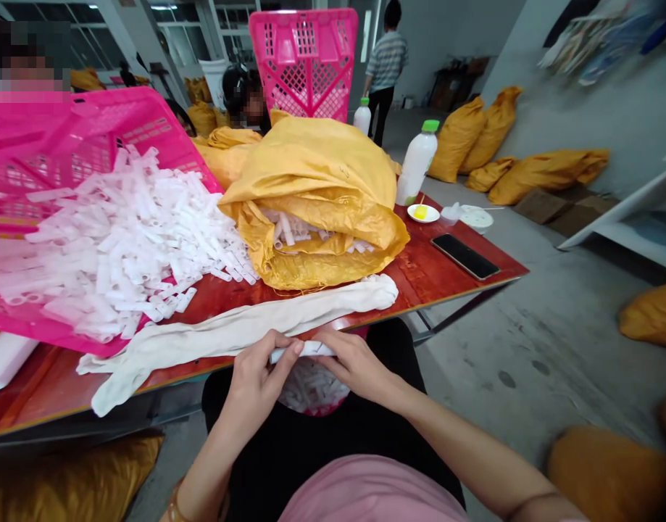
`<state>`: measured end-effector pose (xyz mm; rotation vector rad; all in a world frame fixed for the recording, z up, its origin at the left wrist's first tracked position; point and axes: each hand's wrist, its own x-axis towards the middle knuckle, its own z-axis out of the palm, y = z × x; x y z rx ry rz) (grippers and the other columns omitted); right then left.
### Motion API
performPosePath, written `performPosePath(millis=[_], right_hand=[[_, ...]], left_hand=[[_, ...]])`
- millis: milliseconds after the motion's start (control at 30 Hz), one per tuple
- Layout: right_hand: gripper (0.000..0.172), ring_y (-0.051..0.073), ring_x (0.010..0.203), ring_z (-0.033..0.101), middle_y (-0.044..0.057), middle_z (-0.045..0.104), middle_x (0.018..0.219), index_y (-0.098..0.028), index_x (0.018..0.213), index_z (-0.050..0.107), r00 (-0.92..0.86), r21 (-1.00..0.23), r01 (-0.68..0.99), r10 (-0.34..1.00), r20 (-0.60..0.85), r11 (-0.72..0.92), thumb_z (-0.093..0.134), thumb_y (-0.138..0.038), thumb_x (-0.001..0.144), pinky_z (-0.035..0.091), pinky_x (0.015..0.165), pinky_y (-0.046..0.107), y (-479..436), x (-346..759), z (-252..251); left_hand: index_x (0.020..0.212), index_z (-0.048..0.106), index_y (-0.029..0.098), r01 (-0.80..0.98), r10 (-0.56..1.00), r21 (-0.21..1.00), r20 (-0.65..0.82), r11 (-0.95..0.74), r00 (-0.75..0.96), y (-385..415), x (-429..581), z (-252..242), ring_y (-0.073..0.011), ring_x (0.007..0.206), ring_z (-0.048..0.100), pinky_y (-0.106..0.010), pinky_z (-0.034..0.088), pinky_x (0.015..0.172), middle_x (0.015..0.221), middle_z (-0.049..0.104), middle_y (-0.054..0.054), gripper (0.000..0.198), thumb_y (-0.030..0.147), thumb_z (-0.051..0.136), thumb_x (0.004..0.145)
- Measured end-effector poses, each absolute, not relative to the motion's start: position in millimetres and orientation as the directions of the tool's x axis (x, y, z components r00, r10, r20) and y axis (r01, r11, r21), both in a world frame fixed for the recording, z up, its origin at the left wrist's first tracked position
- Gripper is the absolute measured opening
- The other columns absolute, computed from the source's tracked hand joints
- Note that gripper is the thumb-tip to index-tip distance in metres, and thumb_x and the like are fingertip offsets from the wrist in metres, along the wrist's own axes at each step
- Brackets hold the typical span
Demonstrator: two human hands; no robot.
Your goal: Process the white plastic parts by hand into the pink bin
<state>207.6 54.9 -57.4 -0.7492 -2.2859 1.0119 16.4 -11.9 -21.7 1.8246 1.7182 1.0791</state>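
My left hand point(264, 370) pinches one end of a short white plastic tube point(305, 349), and my right hand point(354, 362) grips its other end. The tube lies level between them, just off the table's front edge; a small dark mark shows on its side. Below my hands, between my knees, is a container of similar tubes point(314, 384), partly hidden. A rolled white cloth point(256, 315) stretches along the table edge in front of my hands. To the left, a heap of white tubes point(131, 232) spills from a tipped pink basket point(183, 138).
On the red table point(419, 279) an open yellow sack point(322, 167) holds more tubes. A white bottle point(417, 167), a small dish point(422, 213) and a phone point(464, 256) lie to its right. Yellow sacks point(457, 138) line the wall. Other people are farther back.
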Motion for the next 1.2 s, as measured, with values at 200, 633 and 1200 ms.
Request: performPosePath(millis=[200, 633, 1200], right_hand=[[0.023, 0.024, 0.102, 0.061, 0.013, 0.064, 0.112, -0.016, 0.118, 0.058, -0.727, -0.683, 0.292, 0.619, 0.296, 0.669, 0.045, -0.029, 0.104, 0.048, 0.09, 0.036, 50.6, 196.8, -61.8], [0.028, 0.01, 0.069, 0.042, -0.002, 0.051, 0.079, -0.016, 0.096, 0.062, -0.781, -0.999, -0.034, 0.623, 0.041, 0.024, 0.064, -0.044, 0.095, 0.034, 0.062, 0.022, 54.0, 204.2, -49.3], [0.022, 0.015, 0.079, 0.054, 0.003, 0.061, 0.09, -0.017, 0.105, 0.06, -0.72, -0.905, 0.213, 0.685, 0.11, 0.369, 0.049, -0.035, 0.103, 0.038, 0.072, 0.026, 39.6, 202.3, -62.7]], left_hand=[[0.122, 0.056, 0.022, 0.524, 0.994, 0.85, 0.095, -0.057, -0.047, -10.8, 25.0, -27.4, -0.0202, 0.095, 0.065, -0.031, 0.048, 0.084, 0.101, 0.069, -0.005, 0.032, 0.042, 0.037, 0.106], [0.086, 0.064, 0.018, 0.464, 0.97, 0.853, 0.231, -0.24, 0.078, -15.0, 1.8, -22.5, -0.0115, 0.069, 0.056, -0.022, 0.043, 0.066, 0.077, 0.061, 0.0, 0.023, 0.028, 0.051, 0.103], [0.077, 0.058, 0.018, 0.383, 0.994, 0.92, 0.102, -0.086, -0.023, -24.8, 9.7, -38.5, -0.0108, 0.06, 0.045, -0.023, 0.036, 0.058, 0.065, 0.051, 0.003, 0.034, 0.037, 0.05, 0.102]])
